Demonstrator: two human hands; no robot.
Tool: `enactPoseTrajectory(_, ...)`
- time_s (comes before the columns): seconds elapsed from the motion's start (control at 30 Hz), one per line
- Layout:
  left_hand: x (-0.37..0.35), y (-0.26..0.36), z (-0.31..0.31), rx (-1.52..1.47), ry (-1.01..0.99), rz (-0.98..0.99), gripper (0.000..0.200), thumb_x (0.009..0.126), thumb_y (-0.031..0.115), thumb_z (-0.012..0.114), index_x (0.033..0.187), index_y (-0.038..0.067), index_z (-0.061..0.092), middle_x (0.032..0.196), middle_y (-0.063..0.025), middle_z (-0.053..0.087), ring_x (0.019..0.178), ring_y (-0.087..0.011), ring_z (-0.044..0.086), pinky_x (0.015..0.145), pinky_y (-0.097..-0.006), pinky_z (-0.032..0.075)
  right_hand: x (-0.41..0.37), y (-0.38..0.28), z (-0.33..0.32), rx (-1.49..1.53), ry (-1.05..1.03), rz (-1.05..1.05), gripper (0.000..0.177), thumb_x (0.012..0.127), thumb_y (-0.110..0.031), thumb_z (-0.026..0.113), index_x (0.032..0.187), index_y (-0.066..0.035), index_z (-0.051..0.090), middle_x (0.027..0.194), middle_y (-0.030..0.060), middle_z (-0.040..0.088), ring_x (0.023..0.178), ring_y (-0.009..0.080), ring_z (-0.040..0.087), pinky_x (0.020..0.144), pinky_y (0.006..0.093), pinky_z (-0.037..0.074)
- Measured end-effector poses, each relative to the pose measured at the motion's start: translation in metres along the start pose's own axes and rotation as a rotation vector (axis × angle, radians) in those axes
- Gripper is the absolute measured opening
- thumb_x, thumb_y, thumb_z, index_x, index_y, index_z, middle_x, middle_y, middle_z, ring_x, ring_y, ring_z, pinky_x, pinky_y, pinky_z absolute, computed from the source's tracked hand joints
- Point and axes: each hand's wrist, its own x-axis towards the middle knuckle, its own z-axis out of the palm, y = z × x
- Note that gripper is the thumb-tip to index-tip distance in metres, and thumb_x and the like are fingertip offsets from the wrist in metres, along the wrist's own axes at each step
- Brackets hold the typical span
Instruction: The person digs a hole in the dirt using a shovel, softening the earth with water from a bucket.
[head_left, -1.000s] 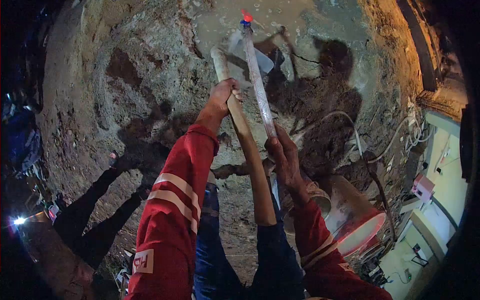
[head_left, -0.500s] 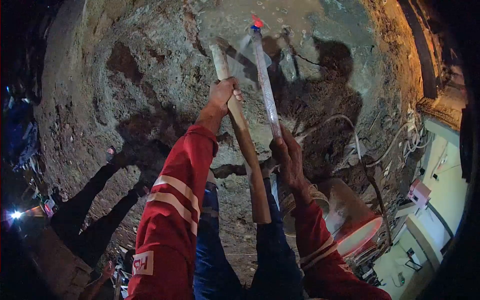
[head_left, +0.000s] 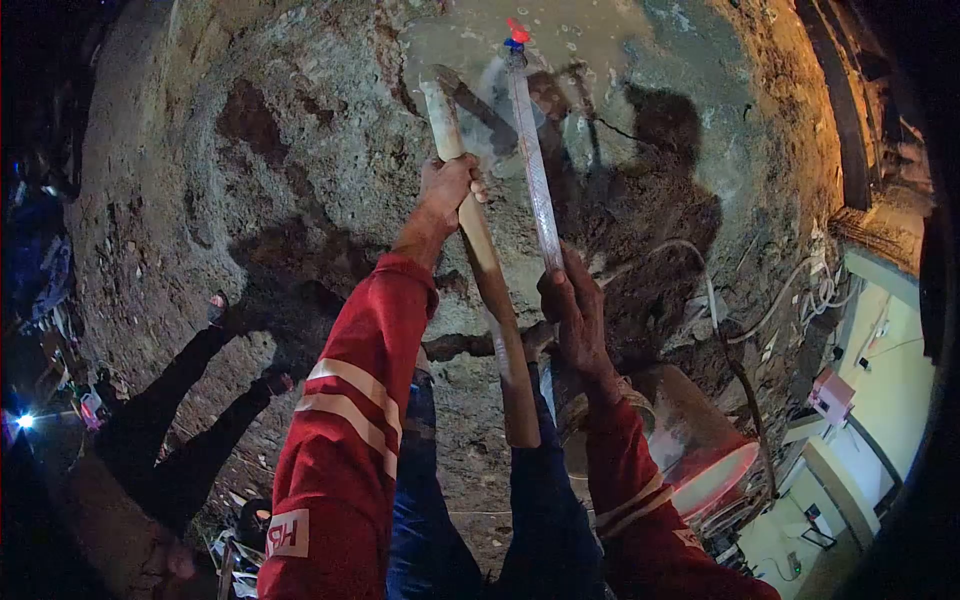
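Note:
My left hand (head_left: 452, 187) is closed around the upper part of a thick wooden handle (head_left: 487, 270), which slants down toward my legs. Its upper end points at the wet, muddy ground (head_left: 330, 160) ahead. In my right hand (head_left: 578, 315) is the lower end of a long, narrow, pale metal bar (head_left: 535, 165), gripped between thumb and fingers. A small blue and red piece (head_left: 516, 35) shows at the bar's far end. The bar's exact kind I cannot tell. Handle and bar stand apart, side by side, over the ground.
A reddish bucket (head_left: 690, 420) lies tilted by my right forearm. A pale hose (head_left: 708, 270) loops across the ground at the right. Another person's dark-trousered legs (head_left: 185, 400) are at the left, near a bright lamp (head_left: 25, 421). A pale wall (head_left: 890, 370) stands far right.
The far end of the bar and the top of the wooden handle have risen slightly in view. Both hands keep their hold, and the person at the left has shifted a little.

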Motion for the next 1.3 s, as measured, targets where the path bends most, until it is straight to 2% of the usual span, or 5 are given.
enactPoseTrajectory(0.7, -0.018, 0.000, -0.034, 0.039, 0.147, 0.157, 0.008, 0.077, 0.003, 0.051, 0.074, 0.001, 0.045, 0.059, -0.0062, 0.044, 0.041, -0.0151, 0.043, 0.034, -0.0288, 0.036, 0.025, 0.004, -0.001, -0.107, 0.035, 0.050, 0.043, 0.093, -0.034, 0.038, 0.122, -0.002, 0.043, 0.066, -0.0033, 0.040, 0.056, 0.0065, 0.036, 0.050, 0.0235, 0.032)
enactPoseTrajectory(0.8, -0.048, 0.007, -0.047, -0.010, 0.146, 0.135, 0.007, 0.078, 0.004, 0.052, 0.077, 0.002, 0.045, 0.059, -0.0046, 0.043, 0.041, -0.0140, 0.043, 0.035, -0.0275, 0.036, 0.054, 0.037, -0.017, -0.453, 0.108, -0.028, 0.049, 0.090, -0.040, 0.040, 0.117, 0.001, 0.047, 0.069, 0.0130, 0.048, 0.056, 0.0228, 0.045, 0.057, 0.0360, 0.040)
enactPoseTrajectory(1.0, -0.145, -0.009, -0.070, 0.043, 0.198, 0.214, 0.008, 0.082, 0.008, 0.051, 0.083, 0.004, 0.044, 0.059, -0.0030, 0.045, 0.041, -0.0123, 0.043, 0.037, -0.0266, 0.037, 0.139, 0.097, -0.028, -0.569, 0.246, -0.138, 0.038, 0.088, -0.030, 0.043, 0.109, 0.000, 0.054, 0.075, 0.0211, 0.057, 0.063, 0.0350, 0.054, 0.060, 0.0388, 0.043)
enactPoseTrajectory(1.13, -0.200, -0.051, -0.098, -0.093, 0.188, 0.193, 0.017, 0.085, 0.016, 0.056, 0.093, 0.004, 0.046, 0.061, -0.0033, 0.046, 0.044, -0.0119, 0.044, 0.037, -0.0253, 0.037, 0.188, 0.129, -0.016, -0.930, 0.412, -0.069, 0.033, 0.086, -0.028, 0.046, 0.102, -0.002, 0.058, 0.070, 0.0195, 0.057, 0.066, 0.0328, 0.059, 0.059, 0.0388, 0.046)
enactPoseTrajectory(1.3, -0.218, -0.119, -0.140, -0.134, 0.245, 0.286, 0.021, 0.083, 0.013, 0.057, 0.100, 0.004, 0.046, 0.064, -0.0033, 0.043, 0.046, -0.0137, 0.044, 0.037, -0.0272, 0.037, 0.216, 0.199, 0.010, -1.602, 0.211, -0.037, 0.017, 0.080, -0.024, 0.051, 0.084, -0.010, 0.060, 0.068, 0.0061, 0.059, 0.070, 0.0233, 0.062, 0.058, 0.0332, 0.049)
